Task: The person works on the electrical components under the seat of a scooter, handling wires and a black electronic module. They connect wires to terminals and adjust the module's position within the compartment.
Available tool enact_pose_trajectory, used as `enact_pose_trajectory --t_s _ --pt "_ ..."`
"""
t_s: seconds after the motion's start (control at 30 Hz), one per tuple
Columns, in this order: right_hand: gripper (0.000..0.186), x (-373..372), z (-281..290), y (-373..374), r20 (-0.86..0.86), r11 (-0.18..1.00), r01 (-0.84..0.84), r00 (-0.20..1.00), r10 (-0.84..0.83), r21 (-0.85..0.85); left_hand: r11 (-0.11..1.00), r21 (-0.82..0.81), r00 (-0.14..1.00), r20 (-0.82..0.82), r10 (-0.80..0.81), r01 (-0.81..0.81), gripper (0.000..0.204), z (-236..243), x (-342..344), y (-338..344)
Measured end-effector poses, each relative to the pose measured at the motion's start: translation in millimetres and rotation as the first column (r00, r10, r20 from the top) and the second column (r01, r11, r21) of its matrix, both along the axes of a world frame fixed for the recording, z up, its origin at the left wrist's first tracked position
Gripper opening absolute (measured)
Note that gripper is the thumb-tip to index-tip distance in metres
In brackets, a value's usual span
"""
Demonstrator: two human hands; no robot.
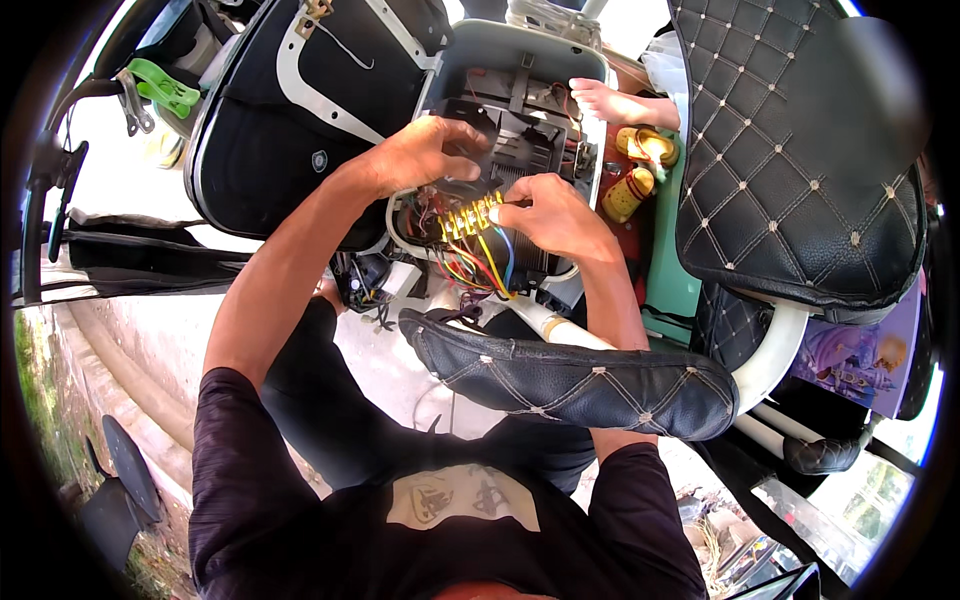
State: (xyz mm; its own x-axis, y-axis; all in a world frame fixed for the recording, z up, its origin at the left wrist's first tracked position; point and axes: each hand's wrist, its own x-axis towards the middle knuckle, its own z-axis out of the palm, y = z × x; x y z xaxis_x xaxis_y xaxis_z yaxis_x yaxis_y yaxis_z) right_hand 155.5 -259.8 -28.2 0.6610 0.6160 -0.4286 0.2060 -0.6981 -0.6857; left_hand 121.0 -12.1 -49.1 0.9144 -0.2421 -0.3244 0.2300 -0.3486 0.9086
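A terminal strip [470,216] with a row of brass-yellow terminals sits tilted in the front of an open compartment. Colored wires [490,262], among them yellow, red, green and blue, run down from it. My right hand [552,215] pinches the strip's right end between thumb and fingers. Just above and left of the strip is my left hand [428,155], thumb and fingers apart, with nothing visible between them. Behind both hands, the compartment [440,75] holds a dark finned box [525,145] and more wiring, partly hidden by my fingers.
An opened black seat [255,130] stands at left. On the right are a quilted black seat [790,140] and a padded bar [575,385] crossing before my right forearm. Another person's bare foot [620,103] rests at the compartment's right rim, near yellow shoes [630,193].
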Motion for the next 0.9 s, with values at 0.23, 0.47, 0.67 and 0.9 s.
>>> enact_pose_trajectory --t_s 0.23,0.47,0.67,0.9 --pt "0.041 3 -15 -10 0.029 0.996 0.029 0.999 -0.032 0.082 0.944 0.281 0.983 -0.114 -0.147 0.174 0.051 18 14 -19" --pt "0.036 0 -7 2 0.048 0.998 0.003 0.999 -0.007 0.065 0.982 0.133 0.991 -0.021 -0.136 0.137 0.024 2 20 -12" --pt "0.036 3 -14 -8 0.071 0.998 0.015 0.997 -0.020 0.068 0.994 0.023 0.993 0.042 -0.107 0.106 0.014 7 32 -24" --pt "0.033 -6 -24 3 0.170 1.000 0.012 0.985 -0.014 0.008 0.953 0.242 0.982 0.008 -0.190 0.182 0.057 7 17 -14"
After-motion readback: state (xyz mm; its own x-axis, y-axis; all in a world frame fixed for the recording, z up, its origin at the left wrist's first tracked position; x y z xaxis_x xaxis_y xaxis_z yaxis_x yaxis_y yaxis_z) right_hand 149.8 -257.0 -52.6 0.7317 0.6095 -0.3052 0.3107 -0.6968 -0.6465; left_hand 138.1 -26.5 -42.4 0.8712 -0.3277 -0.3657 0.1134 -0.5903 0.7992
